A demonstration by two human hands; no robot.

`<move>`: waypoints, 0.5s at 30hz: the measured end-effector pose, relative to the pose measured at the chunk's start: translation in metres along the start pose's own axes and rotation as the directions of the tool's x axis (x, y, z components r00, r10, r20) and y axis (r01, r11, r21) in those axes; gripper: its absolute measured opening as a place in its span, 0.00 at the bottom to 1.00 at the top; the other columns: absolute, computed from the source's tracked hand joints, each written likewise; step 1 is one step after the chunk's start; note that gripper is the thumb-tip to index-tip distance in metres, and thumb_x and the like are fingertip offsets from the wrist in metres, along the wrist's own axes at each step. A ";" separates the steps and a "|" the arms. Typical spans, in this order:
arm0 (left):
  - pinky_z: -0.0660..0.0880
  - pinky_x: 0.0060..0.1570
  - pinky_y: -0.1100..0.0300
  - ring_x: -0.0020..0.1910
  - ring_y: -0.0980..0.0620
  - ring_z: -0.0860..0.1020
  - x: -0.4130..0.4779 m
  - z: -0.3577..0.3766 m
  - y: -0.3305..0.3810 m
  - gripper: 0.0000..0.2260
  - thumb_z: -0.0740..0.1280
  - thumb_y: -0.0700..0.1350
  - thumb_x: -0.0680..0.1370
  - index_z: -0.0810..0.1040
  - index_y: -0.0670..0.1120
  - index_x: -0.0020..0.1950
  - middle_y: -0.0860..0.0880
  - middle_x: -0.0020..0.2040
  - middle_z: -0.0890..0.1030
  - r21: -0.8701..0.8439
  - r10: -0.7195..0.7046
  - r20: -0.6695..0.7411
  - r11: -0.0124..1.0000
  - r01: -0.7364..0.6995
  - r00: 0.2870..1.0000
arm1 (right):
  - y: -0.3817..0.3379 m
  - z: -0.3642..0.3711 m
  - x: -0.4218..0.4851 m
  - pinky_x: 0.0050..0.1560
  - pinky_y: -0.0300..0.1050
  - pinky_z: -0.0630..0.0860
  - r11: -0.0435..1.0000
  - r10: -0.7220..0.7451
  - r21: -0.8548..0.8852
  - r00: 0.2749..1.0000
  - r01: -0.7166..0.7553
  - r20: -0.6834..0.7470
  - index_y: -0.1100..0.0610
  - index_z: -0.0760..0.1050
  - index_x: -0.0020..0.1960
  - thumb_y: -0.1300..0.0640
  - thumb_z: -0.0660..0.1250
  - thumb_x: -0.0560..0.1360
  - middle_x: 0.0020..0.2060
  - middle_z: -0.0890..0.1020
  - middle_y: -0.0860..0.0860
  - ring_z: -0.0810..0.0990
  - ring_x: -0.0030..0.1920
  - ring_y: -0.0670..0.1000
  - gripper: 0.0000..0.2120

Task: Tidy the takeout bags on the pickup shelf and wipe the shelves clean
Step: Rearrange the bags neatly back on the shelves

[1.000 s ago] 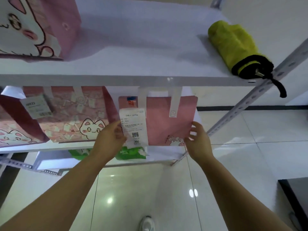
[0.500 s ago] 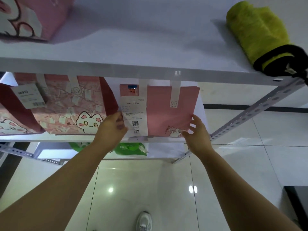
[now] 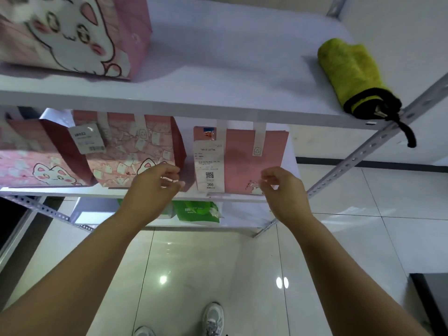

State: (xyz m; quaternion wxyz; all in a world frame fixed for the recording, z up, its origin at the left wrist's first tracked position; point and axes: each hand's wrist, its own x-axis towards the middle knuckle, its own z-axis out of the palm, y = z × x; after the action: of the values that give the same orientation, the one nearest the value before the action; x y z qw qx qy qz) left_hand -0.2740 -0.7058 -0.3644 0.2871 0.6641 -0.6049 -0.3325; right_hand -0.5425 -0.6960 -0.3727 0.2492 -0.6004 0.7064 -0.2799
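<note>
Head view: upright pink bag (image 3: 252,161) faces outward; left hand (image 3: 152,190) and right hand (image 3: 284,190) loosely curled, empty.

Floor (image 3: 363,238): glossy pale tiles with thin grout lines.
Reflections (image 3: 163,279): bright spots of light on the tiles, one on the left and a close pair further right.
Wall (image 3: 400,32): plain white, no markings.
Baseboard (image 3: 388,163): dark strip where the wall meets the floor.
Right sneaker (image 3: 213,317): light grey and white, laced, flat on the floor.
Left sneaker (image 3: 143,332): only the toe in view, cut by the bottom edge.
Dark surface (image 3: 434,301): flat, in the lower right corner, kind cannot be told.
</note>
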 end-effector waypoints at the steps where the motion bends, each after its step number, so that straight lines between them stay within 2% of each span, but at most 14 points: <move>1: 0.69 0.32 0.74 0.38 0.67 0.77 -0.006 -0.010 0.004 0.09 0.71 0.44 0.73 0.78 0.52 0.52 0.59 0.44 0.79 0.000 0.020 -0.021 1.000 -0.020 1.000 | -0.012 -0.002 -0.004 0.43 0.27 0.67 0.999 -0.036 0.007 0.999 0.036 0.016 0.53 0.77 0.54 0.57 0.66 0.75 0.47 0.80 0.45 0.76 0.46 0.43 0.08; 4: 0.68 0.32 0.78 0.38 0.70 0.77 -0.018 -0.042 0.016 0.08 0.71 0.44 0.73 0.78 0.54 0.50 0.60 0.43 0.80 -0.021 0.061 -0.077 0.998 -0.063 0.995 | -0.051 -0.008 -0.012 0.47 0.35 0.71 0.992 -0.123 0.029 0.991 0.121 0.053 0.53 0.77 0.55 0.56 0.65 0.76 0.45 0.78 0.43 0.77 0.46 0.43 0.09; 7: 0.70 0.35 0.72 0.40 0.69 0.78 -0.026 -0.076 0.027 0.07 0.71 0.47 0.72 0.77 0.59 0.47 0.60 0.43 0.81 -0.034 0.105 -0.134 0.993 -0.111 0.985 | -0.092 -0.010 -0.015 0.45 0.33 0.72 0.972 -0.235 0.033 0.971 0.234 0.051 0.52 0.78 0.56 0.54 0.65 0.76 0.45 0.78 0.41 0.76 0.45 0.39 0.10; 9: 0.71 0.34 0.74 0.40 0.68 0.78 -0.029 -0.100 0.032 0.08 0.71 0.48 0.72 0.75 0.61 0.44 0.61 0.41 0.80 -0.039 0.145 -0.176 0.987 -0.154 0.974 | -0.119 -0.011 -0.014 0.45 0.33 0.73 0.957 -0.289 0.044 0.956 0.287 0.048 0.50 0.77 0.55 0.53 0.65 0.76 0.44 0.77 0.38 0.76 0.44 0.37 0.09; 11: 0.71 0.34 0.73 0.37 0.64 0.79 -0.028 -0.124 0.034 0.07 0.71 0.50 0.72 0.76 0.60 0.46 0.60 0.41 0.80 -0.012 0.176 -0.207 0.983 -0.182 0.962 | -0.146 -0.010 -0.012 0.44 0.33 0.73 0.941 -0.336 0.053 0.941 0.334 0.031 0.48 0.77 0.54 0.52 0.65 0.75 0.43 0.77 0.37 0.75 0.44 0.36 0.08; 13: 0.72 0.36 0.67 0.34 0.60 0.79 -0.025 -0.147 0.032 0.06 0.70 0.50 0.73 0.77 0.57 0.49 0.57 0.39 0.81 -0.009 0.199 -0.230 0.978 -0.207 0.953 | -0.173 -0.008 -0.009 0.43 0.32 0.73 0.926 -0.374 0.057 0.927 0.374 -0.003 0.47 0.77 0.53 0.51 0.64 0.75 0.42 0.76 0.36 0.75 0.44 0.35 0.08; 15: 0.71 0.37 0.68 0.36 0.60 0.80 -0.020 -0.171 0.028 0.07 0.70 0.49 0.73 0.77 0.57 0.49 0.58 0.37 0.81 0.003 0.225 -0.274 0.972 -0.233 0.935 | -0.199 -0.005 -0.005 0.42 0.31 0.72 0.911 -0.405 0.058 0.913 0.407 -0.047 0.46 0.76 0.53 0.48 0.63 0.74 0.41 0.75 0.34 0.75 0.44 0.34 0.09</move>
State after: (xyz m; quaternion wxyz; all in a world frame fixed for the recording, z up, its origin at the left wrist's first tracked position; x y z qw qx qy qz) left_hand -0.1575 -0.6923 -0.2354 0.4140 0.6241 -0.6281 -0.2111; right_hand -0.4042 -0.7150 -0.2312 0.1935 -0.7206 0.5607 -0.3590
